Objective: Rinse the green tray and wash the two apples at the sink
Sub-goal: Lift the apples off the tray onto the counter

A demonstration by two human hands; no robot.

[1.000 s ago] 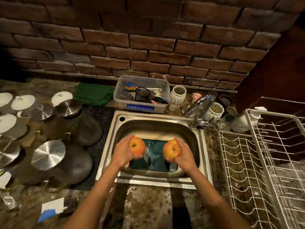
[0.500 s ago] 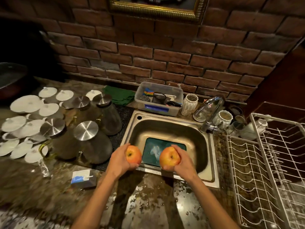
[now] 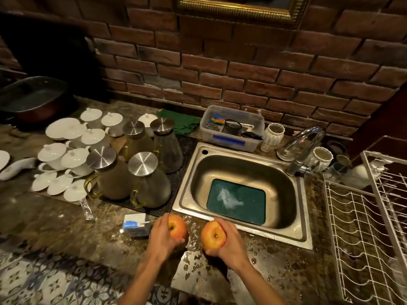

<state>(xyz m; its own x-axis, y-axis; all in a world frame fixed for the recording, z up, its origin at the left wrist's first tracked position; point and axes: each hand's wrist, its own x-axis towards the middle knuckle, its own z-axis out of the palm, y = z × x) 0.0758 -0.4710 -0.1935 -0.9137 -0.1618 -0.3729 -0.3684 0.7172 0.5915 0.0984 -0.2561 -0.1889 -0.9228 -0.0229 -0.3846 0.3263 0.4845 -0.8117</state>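
Now my hands point(image 3: 163, 238) point(image 3: 231, 243) each gripped an apple point(image 3: 177, 226) point(image 3: 213, 236) low centre over the wet worktop point(image 3: 275, 271), tray point(image 3: 236, 201) lying in the sink point(image 3: 304, 216), probably draining.

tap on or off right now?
Off, as far as shows: no stream falls from the faucet spout, and the green tray lying flat in the sink shows no running water.

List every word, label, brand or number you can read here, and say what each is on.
None can be read.
Blue label on the clear plastic bin: no legible text.
Small blue and white carton by the left hand: print too blurred.
Gold-framed picture on the brick wall: marks cut off and blurred.
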